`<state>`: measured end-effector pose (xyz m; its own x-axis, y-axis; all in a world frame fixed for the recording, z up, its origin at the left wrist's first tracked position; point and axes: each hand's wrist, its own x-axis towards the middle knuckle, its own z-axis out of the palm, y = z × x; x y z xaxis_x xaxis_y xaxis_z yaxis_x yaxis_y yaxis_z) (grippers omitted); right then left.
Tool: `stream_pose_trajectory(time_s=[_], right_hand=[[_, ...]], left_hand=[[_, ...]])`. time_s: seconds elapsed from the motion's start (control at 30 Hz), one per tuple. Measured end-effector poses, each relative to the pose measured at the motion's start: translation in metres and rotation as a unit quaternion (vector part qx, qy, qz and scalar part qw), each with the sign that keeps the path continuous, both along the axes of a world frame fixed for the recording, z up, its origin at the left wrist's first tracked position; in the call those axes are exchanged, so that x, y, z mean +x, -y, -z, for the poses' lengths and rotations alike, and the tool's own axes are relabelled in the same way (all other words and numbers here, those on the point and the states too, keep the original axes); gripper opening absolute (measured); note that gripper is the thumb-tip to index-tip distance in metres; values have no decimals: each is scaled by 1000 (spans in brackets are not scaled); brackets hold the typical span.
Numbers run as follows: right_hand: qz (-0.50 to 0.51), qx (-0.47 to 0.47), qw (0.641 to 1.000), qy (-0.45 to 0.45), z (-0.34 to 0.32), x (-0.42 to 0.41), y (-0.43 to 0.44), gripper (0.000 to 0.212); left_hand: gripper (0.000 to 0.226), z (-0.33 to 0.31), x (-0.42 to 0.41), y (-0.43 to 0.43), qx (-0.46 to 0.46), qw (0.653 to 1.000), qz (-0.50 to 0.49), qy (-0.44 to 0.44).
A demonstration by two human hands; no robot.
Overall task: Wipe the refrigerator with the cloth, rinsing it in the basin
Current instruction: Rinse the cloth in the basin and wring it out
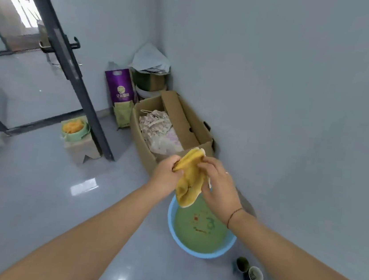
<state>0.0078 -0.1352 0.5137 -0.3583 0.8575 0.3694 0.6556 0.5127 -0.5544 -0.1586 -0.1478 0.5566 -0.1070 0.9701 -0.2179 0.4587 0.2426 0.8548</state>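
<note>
A: Holding the yellow cloth (191, 178) up at centre frame, both hands are on it: the left hand (165, 173) pinches its upper edge, the right hand (217, 185) curls round its side.

B: And below?

A: The cloth's tail hangs over the blue basin (199, 254), lower centre, filled with greenish water. A cardboard box (188, 121) sits just above it, against the wall.

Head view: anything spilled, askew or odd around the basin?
No spill shows. The basin looks greenish inside; water or lining, unclear. Two cups sit on the floor beside it, an odd spot. The left hand and right hand grip the yellow cloth above it.
</note>
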Motion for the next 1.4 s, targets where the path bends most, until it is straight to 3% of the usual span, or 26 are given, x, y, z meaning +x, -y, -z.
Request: stream_pose_trajectory(time_s=[0.1,0.17,0.23,0.37,0.47,0.7,0.83,0.97,1.13,1.23,1.3,1.33,1.4], right_hand=[[131,-88,985,-68,23,11,-38,46],[147,-236,956,-95,39,19,-61,57],[133,-344,917,-155,56,22,-81,47],[246,-381,859,-240,98,33,-104,8],[360,-378,799,-296,139,42,-109,16],[472,-435,704,-302,237,43,-109,11],[505,-469,649,-322,301,36,-103,12],[529,-482,616,-330,358,26,-105,12],[601,-506,496,-369,455,22,-99,11],[626,-508,473,-355,490,34,-103,11],[637,-510,478,-324,514,38,-108,10],[646,-513,477,-304,535,36,-113,12],[655,-508,508,-234,554,33,-121,33]], left_hand=[[8,25,9,-58,-32,997,76,-3],[9,40,14,-88,-57,991,121,5],[11,58,17,-115,-79,983,167,12],[9,105,25,-167,-128,962,240,-8],[9,148,41,-191,-177,951,254,6],[29,250,73,-210,-322,926,198,2],[23,315,80,-211,-413,898,143,59],[19,373,85,-223,-424,900,64,78],[27,459,84,-256,-446,883,-95,106],[30,499,88,-267,-454,876,-127,102],[28,533,93,-267,-451,883,-103,85],[24,560,94,-268,-439,894,-69,59],[13,584,97,-266,-374,925,49,-34]])
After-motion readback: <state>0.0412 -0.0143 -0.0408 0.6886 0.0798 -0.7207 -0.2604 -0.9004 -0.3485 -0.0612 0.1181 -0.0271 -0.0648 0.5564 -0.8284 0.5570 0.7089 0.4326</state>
